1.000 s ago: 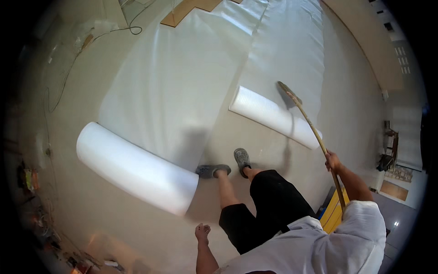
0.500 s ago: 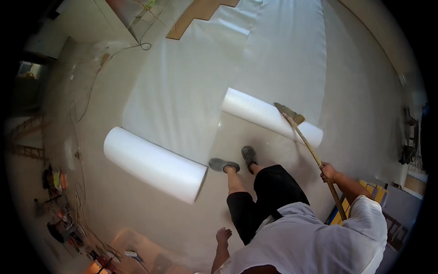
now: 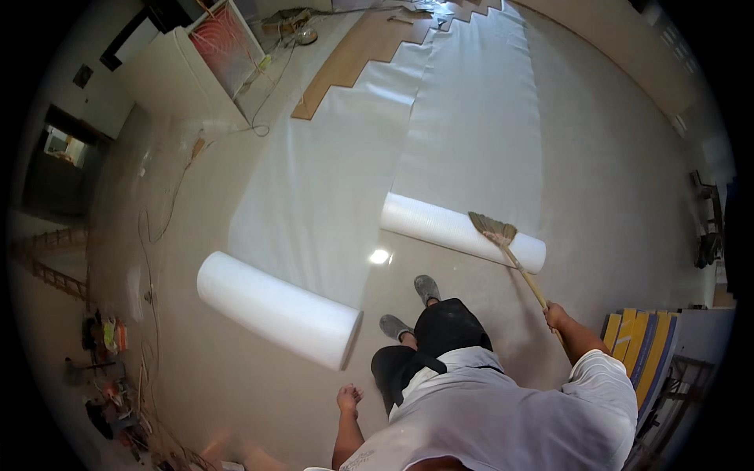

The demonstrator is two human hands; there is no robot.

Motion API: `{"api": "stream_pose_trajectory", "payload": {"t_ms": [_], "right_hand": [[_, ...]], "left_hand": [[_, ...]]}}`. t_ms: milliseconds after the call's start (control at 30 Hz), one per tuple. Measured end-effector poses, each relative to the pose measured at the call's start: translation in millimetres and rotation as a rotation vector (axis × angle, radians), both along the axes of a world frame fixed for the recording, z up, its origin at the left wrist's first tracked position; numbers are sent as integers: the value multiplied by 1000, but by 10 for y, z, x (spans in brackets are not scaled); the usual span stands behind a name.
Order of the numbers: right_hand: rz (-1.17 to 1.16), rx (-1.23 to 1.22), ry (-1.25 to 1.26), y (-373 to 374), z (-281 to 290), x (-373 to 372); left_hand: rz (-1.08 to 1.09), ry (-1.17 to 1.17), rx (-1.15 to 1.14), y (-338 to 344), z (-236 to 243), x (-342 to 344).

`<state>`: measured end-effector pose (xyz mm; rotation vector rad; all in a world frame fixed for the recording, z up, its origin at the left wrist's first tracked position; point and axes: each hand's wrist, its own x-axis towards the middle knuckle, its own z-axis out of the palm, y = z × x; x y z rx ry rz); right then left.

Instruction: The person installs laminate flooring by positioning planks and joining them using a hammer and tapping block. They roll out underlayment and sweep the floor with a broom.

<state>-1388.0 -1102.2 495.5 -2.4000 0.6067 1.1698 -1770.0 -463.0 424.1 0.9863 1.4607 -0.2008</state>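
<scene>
My right hand (image 3: 556,316) grips the wooden handle of a broom (image 3: 522,271). The broom's straw head (image 3: 492,227) is raised and overlaps the far white foam underlay roll (image 3: 424,223) in the picture; whether it touches the roll I cannot tell. Down at my side hangs my left hand (image 3: 350,398), its fingers loosely curled with nothing seen in them. Ahead of that hand a second, thicker white underlay roll (image 3: 279,308) lies on the floor. From both rolls, sheets of underlay (image 3: 477,133) stretch away from me.
Stepped rows of wood flooring planks (image 3: 345,67) lie at the far end. A cable (image 3: 149,235) snakes along the left, near scattered tools (image 3: 114,400) and a wooden ladder (image 3: 55,275). Yellow and blue packs (image 3: 640,345) stand beside my right arm.
My view has tilted up, showing more of the far planks. My feet have shifted in a step, and the broom, still in my right hand, sits lower in the picture.
</scene>
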Motion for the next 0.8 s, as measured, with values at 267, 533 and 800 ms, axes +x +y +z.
{"api": "stream_pose_trajectory", "payload": {"t_ms": [267,533,800], "right_hand": [[-13,44,-17,120,849,-394],[-339,67,-25,1100,2701,-1701],[-223,107,-148,579,1613,-1447]], "left_hand": [[-24,-47,-22,129,-632,377],[-224,-186,-84,234,-785,877],[-209,-176,-27,201,-172,1264]]}}
